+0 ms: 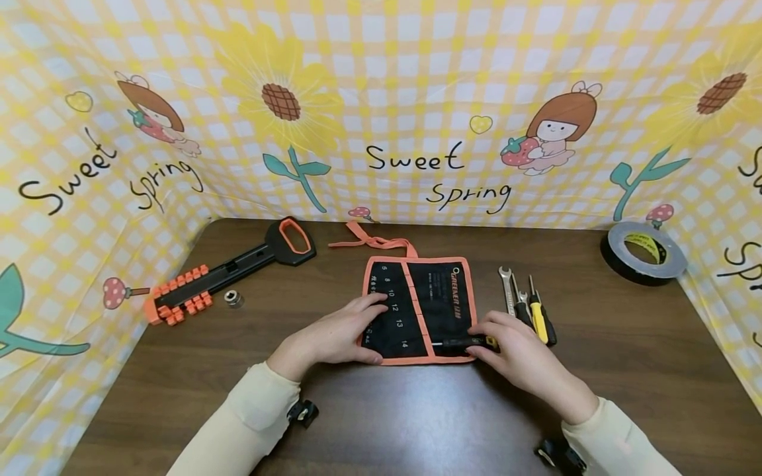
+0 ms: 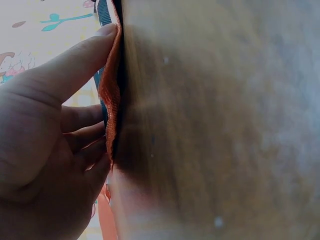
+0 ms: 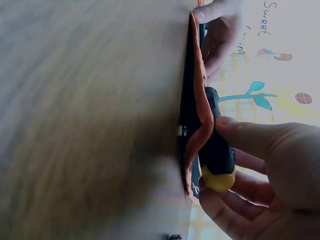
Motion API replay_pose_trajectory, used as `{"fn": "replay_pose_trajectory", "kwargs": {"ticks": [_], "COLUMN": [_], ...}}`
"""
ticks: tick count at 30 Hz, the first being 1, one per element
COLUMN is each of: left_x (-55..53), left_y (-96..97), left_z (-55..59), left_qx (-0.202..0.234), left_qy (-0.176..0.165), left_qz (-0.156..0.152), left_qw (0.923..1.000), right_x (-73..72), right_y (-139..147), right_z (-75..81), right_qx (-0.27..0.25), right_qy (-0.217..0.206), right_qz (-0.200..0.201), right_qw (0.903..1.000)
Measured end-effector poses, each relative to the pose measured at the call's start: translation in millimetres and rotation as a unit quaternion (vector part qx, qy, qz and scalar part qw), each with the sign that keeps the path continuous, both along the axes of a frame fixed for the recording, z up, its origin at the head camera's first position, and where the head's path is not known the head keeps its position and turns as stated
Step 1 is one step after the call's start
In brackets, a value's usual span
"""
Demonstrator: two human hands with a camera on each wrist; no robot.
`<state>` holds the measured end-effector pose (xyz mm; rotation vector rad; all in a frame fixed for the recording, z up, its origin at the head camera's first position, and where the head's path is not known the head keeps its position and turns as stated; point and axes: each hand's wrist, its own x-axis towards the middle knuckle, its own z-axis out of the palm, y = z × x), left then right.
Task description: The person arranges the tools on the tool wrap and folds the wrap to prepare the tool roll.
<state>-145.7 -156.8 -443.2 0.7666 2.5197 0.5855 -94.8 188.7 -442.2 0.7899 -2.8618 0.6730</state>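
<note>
A black tool pouch with orange edging lies flat on the table, its left part printed with size numbers. My left hand rests on the pouch's left side, its fingers spread on the fabric and its thumb at the near edge; in the left wrist view the thumb touches the orange trim. With my right hand I grip a screwdriver by its black handle with a yellow end. It lies across the pouch's near right part, shaft pointing left to the orange middle band. Whether the tip is inside a pocket I cannot tell.
Right of the pouch lie wrenches and screwdrivers. A tape roll sits at the far right. Left are a black-orange socket rack and a loose socket. An orange strap trails behind the pouch; patterned cloth encloses the table.
</note>
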Motion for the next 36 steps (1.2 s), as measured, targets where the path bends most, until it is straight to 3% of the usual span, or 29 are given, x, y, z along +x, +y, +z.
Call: {"fn": "replay_pose_trajectory", "kwargs": {"ticks": [19,28,36], "left_x": [1.3,1.0,1.5], "left_y": [-0.2,-0.3,0.5], "left_z": [2.0,2.0,2.6], "left_qx": [0.000,0.004,0.003], "left_qy": [-0.005,-0.006,-0.007], "left_qz": [0.001,0.000,0.000], "left_qw": [1.0000,1.0000,1.0000], "right_x": [-3.4,-5.9,-4.5], "right_y": [-15.2,-18.7,-18.2], "right_z": [-4.7,-6.2,-5.9], "right_qx": [0.013,0.008,0.005], "right_qy": [-0.001,0.019,-0.011], "right_qz": [0.019,0.036,0.018], "right_qw": [0.9997,0.9991,0.9998]}}
